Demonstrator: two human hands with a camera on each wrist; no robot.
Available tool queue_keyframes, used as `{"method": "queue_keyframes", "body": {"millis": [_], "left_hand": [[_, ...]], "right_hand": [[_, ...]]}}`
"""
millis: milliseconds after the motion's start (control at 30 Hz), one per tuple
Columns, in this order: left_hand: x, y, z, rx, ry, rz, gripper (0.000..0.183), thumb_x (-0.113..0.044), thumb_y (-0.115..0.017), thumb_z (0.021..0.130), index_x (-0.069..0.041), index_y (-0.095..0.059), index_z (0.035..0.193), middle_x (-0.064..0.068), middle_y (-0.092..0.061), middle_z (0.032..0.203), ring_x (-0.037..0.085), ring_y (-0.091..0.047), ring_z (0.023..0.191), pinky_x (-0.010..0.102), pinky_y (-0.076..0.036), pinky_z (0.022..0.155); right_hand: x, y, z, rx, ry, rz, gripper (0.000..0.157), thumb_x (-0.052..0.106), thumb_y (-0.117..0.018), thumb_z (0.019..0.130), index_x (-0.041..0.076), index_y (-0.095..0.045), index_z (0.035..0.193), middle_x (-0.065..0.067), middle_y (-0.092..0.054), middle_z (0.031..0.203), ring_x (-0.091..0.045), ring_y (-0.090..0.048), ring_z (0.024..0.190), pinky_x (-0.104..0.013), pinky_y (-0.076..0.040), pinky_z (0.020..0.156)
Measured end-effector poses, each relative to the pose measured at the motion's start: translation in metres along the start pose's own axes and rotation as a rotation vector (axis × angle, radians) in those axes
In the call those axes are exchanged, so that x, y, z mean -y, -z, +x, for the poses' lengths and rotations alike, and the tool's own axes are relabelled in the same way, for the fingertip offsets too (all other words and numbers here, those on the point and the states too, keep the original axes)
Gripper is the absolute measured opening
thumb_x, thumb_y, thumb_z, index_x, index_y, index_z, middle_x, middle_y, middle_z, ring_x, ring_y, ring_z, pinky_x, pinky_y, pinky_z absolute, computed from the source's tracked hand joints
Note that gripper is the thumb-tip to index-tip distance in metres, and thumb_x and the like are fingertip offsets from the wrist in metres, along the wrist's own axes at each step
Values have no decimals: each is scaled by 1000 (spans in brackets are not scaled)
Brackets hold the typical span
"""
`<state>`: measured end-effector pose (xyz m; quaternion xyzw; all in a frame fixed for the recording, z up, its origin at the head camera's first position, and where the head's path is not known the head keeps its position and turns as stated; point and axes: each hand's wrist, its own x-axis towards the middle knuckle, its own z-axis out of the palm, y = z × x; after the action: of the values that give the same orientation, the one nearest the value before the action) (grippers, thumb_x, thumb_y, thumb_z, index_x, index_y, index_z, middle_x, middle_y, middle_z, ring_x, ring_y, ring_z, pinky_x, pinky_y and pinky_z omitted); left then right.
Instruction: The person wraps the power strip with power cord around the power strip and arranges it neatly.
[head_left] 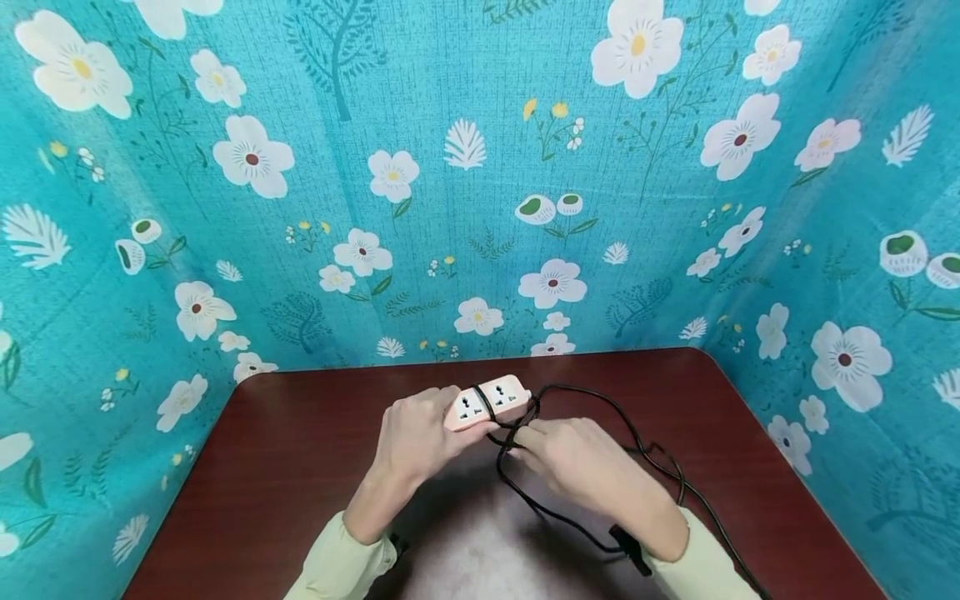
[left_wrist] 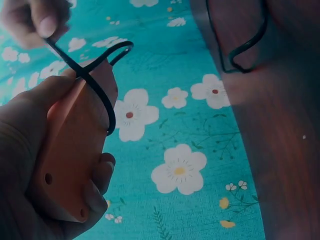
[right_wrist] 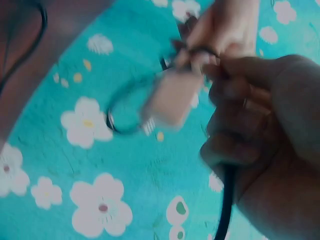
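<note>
A white power strip (head_left: 504, 393) with sockets facing up is held above the table by my left hand (head_left: 416, 433), which grips its left end. Its black cord (head_left: 622, 412) passes once across the sockets. Close to the strip's right end, my right hand (head_left: 573, 458) pinches the cord between thumb and finger. The left wrist view shows the cord (left_wrist: 102, 95) crossing over the strip's side (left_wrist: 75, 150), pulled taut toward the right hand. In the right wrist view, more cord (right_wrist: 227, 195) runs down out of the curled lower fingers, and the strip (right_wrist: 175, 97) is blurred.
Loose cord loops and trails over the right side of the dark red-brown table (head_left: 300, 467). A black object (head_left: 630, 546) shows by the right wrist; its kind is unclear. A turquoise flowered cloth (head_left: 450, 250) hangs behind the table and on both sides.
</note>
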<state>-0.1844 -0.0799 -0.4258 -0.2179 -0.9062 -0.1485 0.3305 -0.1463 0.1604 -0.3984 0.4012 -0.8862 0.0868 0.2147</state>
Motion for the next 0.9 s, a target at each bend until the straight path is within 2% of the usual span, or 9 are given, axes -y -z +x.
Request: {"method": "queue_keyframes", "body": {"millis": [67,133,233,300,400,567,700,900], "left_hand": [[-1,0,-2,2,-38,13,55,-68,-87,71,-18,-72,86,-7,-62,63,7,-51,50,24,-42,44],[-4,0,-4,-5,-79,29,56,-69,-86,71,-17,-71,86,-7,-61,63,7,-50,49,23,-41,43],[-8,2,-7,-9,-139,56,58,-71,-85,72,-16,-70,85,-6,-58,62,8,-48,48,23,-39,42],[-10,3,-8,5,-174,79,59,-72,-82,74,-16,-68,84,-6,-57,62,8,-48,48,23,-39,42],[-12,3,-10,55,-222,99,58,-72,-80,78,-16,-68,86,-6,-58,64,8,-50,50,22,-40,43],[-10,4,-13,145,-297,90,54,-67,-80,80,-16,-70,93,-5,-61,69,6,-53,56,22,-47,48],[-7,7,-14,230,-332,34,53,-62,-81,80,-16,-71,104,-5,-65,78,6,-57,63,22,-51,55],[-2,14,-15,345,-353,-69,56,-56,-83,80,-15,-68,115,-6,-65,86,4,-57,69,22,-52,61]], "right_hand": [[-9,6,2,-34,65,29,10,24,-83,90,21,-74,91,11,-66,78,1,-53,62,-18,-44,54],[-18,10,5,-46,111,61,12,25,-85,88,22,-78,97,12,-70,85,0,-59,68,-19,-50,61],[-29,13,9,-50,150,103,17,28,-89,84,24,-80,98,13,-72,89,0,-61,72,-20,-54,66],[-34,14,11,-50,164,123,17,30,-91,81,24,-79,92,14,-68,84,1,-57,69,-18,-52,65],[-39,11,15,-38,172,176,19,33,-92,79,24,-76,83,14,-61,77,4,-49,66,-13,-45,62],[-44,1,18,17,174,345,19,33,-90,80,25,-73,78,14,-57,72,8,-43,64,-7,-40,61],[-47,-5,19,66,167,470,15,32,-87,85,25,-75,80,13,-56,71,9,-42,66,-6,-39,61],[-53,-2,19,139,133,626,6,29,-83,89,24,-81,91,11,-64,76,7,-50,69,-10,-45,62]]}}
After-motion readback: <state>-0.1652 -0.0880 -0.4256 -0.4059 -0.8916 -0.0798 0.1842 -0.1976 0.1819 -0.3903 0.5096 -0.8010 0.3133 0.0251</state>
